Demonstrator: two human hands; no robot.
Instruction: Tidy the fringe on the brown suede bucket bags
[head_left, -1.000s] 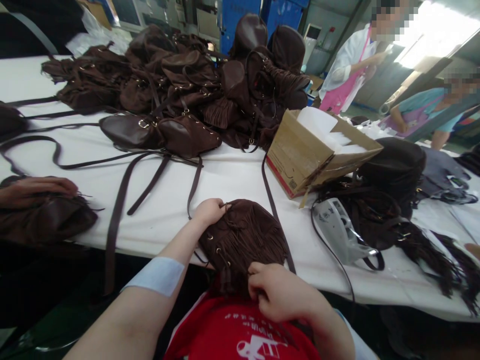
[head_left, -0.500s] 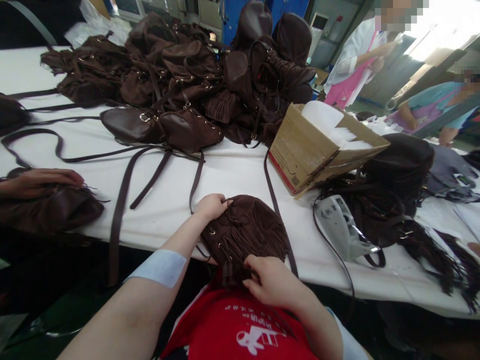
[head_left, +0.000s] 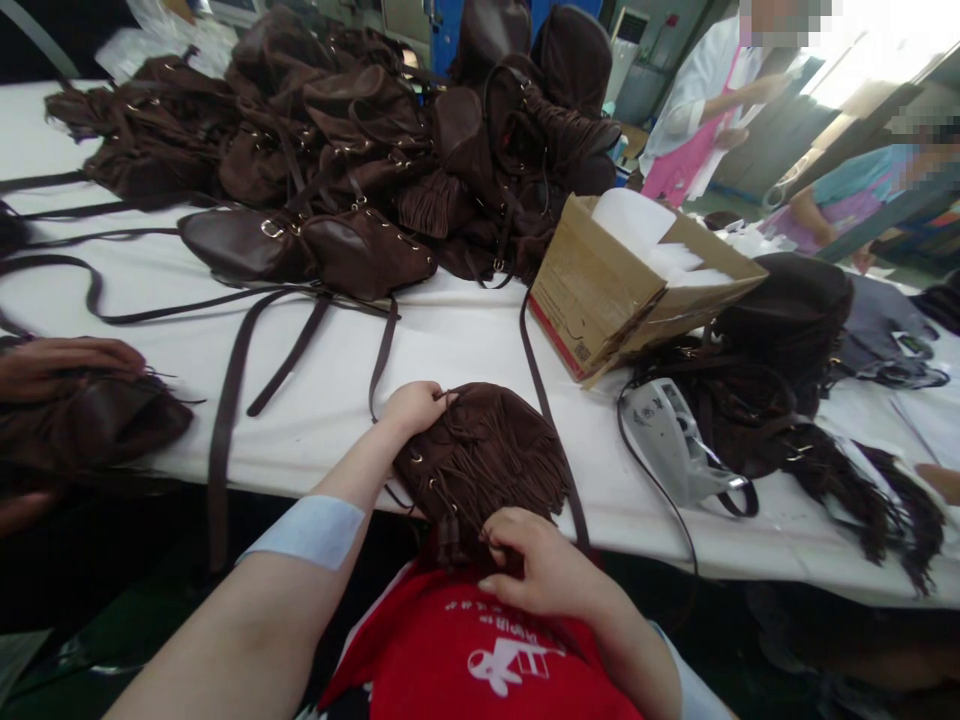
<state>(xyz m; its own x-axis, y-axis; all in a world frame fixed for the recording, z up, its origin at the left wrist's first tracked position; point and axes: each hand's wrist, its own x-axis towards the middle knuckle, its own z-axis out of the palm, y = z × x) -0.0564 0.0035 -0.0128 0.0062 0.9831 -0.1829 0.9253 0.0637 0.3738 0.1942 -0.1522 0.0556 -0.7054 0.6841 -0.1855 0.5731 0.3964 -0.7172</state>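
A dark brown fringed bag (head_left: 499,455) lies at the table's front edge, close against my red apron. Its mouth, with small metal eyelets and a drawstring, faces me. My left hand (head_left: 416,408) is closed on the bag's far left edge, fingers pinching the material. On the near right side, my right hand (head_left: 529,560) has its fingers curled at the fringe and cord by the mouth. The thumb sits a little apart, and what its fingertips grip is too small to make out. Long straps run from the bag over the white cloth.
A heap of similar brown bags (head_left: 337,130) fills the table's back. A cardboard box (head_left: 592,300) with white sheets stands right of centre, near a grey tape dispenser (head_left: 664,440). At left, a co-worker's hand (head_left: 71,362) rests on another bag. Two people stand at the far right.
The whole view has shifted slightly, so things sit a little further left and higher. Both hands stay at the bag, and the right fingers have moved slightly at the cord.
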